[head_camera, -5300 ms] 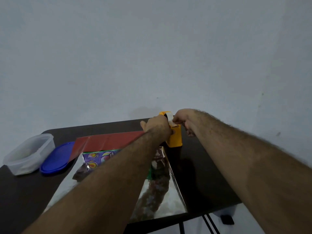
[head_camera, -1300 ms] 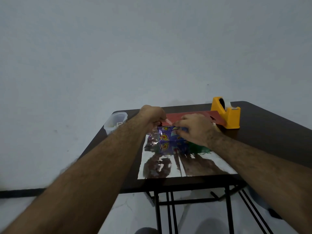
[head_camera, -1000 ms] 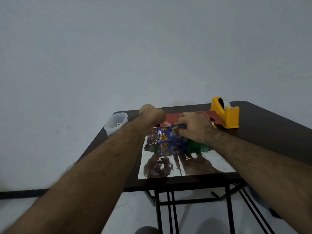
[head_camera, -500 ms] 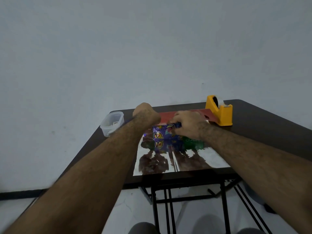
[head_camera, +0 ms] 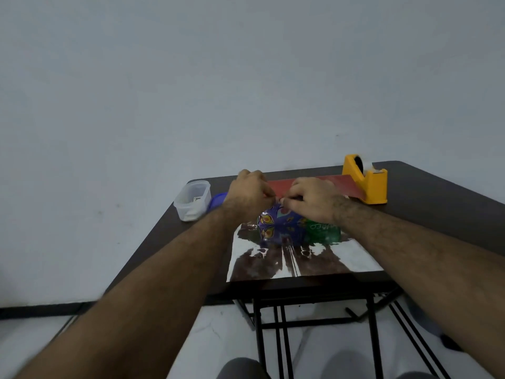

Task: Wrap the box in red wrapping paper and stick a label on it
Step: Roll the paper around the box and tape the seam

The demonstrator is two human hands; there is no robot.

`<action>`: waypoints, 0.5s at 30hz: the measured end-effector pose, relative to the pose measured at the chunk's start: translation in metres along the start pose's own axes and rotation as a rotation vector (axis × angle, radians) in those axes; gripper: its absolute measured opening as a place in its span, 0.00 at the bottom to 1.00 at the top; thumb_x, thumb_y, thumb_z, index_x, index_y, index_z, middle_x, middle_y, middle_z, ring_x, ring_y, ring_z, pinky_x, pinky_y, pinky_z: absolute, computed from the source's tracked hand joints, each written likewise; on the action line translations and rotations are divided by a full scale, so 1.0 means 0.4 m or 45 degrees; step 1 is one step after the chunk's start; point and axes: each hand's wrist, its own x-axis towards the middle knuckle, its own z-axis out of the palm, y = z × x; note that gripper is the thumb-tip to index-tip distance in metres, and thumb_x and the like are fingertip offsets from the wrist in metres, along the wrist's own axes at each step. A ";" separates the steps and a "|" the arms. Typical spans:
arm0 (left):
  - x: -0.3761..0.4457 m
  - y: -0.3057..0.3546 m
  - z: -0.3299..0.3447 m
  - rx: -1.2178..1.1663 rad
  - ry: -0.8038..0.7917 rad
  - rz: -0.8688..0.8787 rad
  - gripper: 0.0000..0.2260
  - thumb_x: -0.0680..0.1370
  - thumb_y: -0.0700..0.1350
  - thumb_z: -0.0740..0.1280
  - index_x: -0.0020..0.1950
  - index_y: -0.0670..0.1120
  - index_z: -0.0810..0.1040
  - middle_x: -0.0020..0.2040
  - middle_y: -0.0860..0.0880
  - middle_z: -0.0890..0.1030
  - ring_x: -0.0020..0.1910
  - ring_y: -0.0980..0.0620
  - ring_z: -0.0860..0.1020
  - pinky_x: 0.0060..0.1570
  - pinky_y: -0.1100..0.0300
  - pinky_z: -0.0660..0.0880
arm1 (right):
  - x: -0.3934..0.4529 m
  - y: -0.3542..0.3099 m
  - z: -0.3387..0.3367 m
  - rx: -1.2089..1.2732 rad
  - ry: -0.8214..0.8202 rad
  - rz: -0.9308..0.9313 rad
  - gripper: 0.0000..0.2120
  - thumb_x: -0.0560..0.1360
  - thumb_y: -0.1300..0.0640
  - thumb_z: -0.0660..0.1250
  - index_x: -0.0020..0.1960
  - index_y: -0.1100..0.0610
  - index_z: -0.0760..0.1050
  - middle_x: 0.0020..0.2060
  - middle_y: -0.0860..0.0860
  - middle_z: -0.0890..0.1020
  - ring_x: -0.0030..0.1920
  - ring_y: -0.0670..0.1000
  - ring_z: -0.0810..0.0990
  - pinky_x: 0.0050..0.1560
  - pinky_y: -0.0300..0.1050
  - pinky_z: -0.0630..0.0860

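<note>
A clear plastic tub sits at the table's left edge, a blue lid beside it mostly hidden by the left hand. Both hands' fingers curl together atop the box; what they pinch is too small to make out. The right hand covers the box's top. The glossy patterned box lies lengthwise left-right on silvery foil. Flat red paper stretches behind, touching a yellow tape dispenser.

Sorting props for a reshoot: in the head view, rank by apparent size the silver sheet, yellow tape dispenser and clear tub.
1. Silver sheet, clearly largest, though nearest the camera.
2. Yellow tape dispenser and clear tub look alike; I cannot rank them.
</note>
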 end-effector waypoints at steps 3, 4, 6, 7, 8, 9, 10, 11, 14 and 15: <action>-0.014 -0.031 -0.004 0.025 -0.002 -0.034 0.06 0.79 0.56 0.75 0.53 0.59 0.89 0.56 0.58 0.76 0.63 0.50 0.69 0.64 0.47 0.70 | 0.010 -0.004 -0.007 -0.056 -0.022 0.000 0.16 0.82 0.36 0.61 0.55 0.41 0.85 0.49 0.38 0.78 0.54 0.45 0.77 0.64 0.59 0.73; -0.020 -0.047 -0.006 0.042 -0.006 -0.033 0.06 0.79 0.56 0.75 0.53 0.60 0.89 0.58 0.59 0.77 0.64 0.51 0.69 0.64 0.46 0.69 | 0.014 -0.004 -0.007 -0.063 -0.024 0.001 0.16 0.82 0.36 0.62 0.55 0.41 0.85 0.46 0.36 0.77 0.52 0.44 0.77 0.64 0.59 0.74; -0.031 -0.071 -0.007 0.065 -0.009 -0.026 0.06 0.79 0.55 0.75 0.55 0.62 0.89 0.59 0.59 0.77 0.65 0.51 0.68 0.63 0.47 0.67 | 0.022 -0.004 -0.009 -0.048 -0.029 0.015 0.15 0.82 0.36 0.63 0.54 0.41 0.86 0.41 0.32 0.74 0.51 0.42 0.76 0.64 0.60 0.74; -0.037 -0.075 -0.005 0.069 0.000 -0.025 0.06 0.79 0.55 0.75 0.55 0.62 0.89 0.60 0.59 0.77 0.65 0.51 0.68 0.63 0.47 0.67 | 0.026 -0.006 -0.010 -0.034 -0.024 0.029 0.15 0.81 0.35 0.64 0.53 0.41 0.86 0.41 0.31 0.75 0.50 0.42 0.76 0.64 0.60 0.74; -0.041 -0.075 -0.002 0.067 0.015 -0.026 0.07 0.79 0.54 0.75 0.55 0.61 0.89 0.60 0.59 0.77 0.66 0.51 0.68 0.63 0.48 0.66 | 0.034 -0.012 -0.010 -0.020 -0.002 0.045 0.17 0.80 0.34 0.64 0.52 0.42 0.87 0.42 0.32 0.77 0.51 0.42 0.77 0.64 0.59 0.74; -0.042 -0.069 0.001 0.049 0.028 -0.037 0.06 0.78 0.54 0.76 0.55 0.60 0.89 0.61 0.59 0.77 0.66 0.52 0.67 0.63 0.48 0.65 | 0.040 -0.018 -0.011 -0.024 0.036 0.061 0.18 0.79 0.32 0.65 0.50 0.43 0.87 0.44 0.34 0.79 0.51 0.44 0.78 0.64 0.58 0.74; -0.041 -0.059 0.003 0.017 0.038 -0.059 0.06 0.78 0.54 0.76 0.54 0.59 0.89 0.61 0.59 0.78 0.67 0.52 0.67 0.63 0.49 0.64 | 0.047 -0.025 -0.010 -0.049 0.100 0.070 0.19 0.78 0.31 0.66 0.50 0.44 0.87 0.46 0.36 0.80 0.52 0.45 0.78 0.63 0.57 0.74; -0.041 -0.056 0.003 -0.018 0.047 -0.087 0.06 0.77 0.54 0.77 0.53 0.59 0.89 0.61 0.59 0.78 0.67 0.52 0.67 0.63 0.49 0.63 | 0.056 -0.037 -0.004 -0.089 0.174 0.056 0.19 0.77 0.32 0.67 0.49 0.44 0.88 0.47 0.39 0.80 0.52 0.46 0.78 0.62 0.56 0.73; -0.033 -0.053 0.000 -0.047 0.037 -0.115 0.04 0.76 0.53 0.77 0.50 0.58 0.89 0.60 0.59 0.77 0.67 0.51 0.67 0.64 0.48 0.63 | 0.064 -0.062 0.024 -0.010 0.282 -0.026 0.13 0.75 0.36 0.73 0.48 0.44 0.88 0.48 0.41 0.79 0.55 0.48 0.76 0.62 0.56 0.73; -0.031 -0.056 -0.001 -0.044 0.036 -0.117 0.04 0.76 0.54 0.77 0.50 0.59 0.89 0.60 0.59 0.77 0.67 0.51 0.67 0.64 0.47 0.63 | 0.063 -0.066 0.034 0.009 0.249 -0.053 0.11 0.74 0.38 0.74 0.48 0.43 0.88 0.48 0.40 0.78 0.56 0.48 0.75 0.62 0.58 0.73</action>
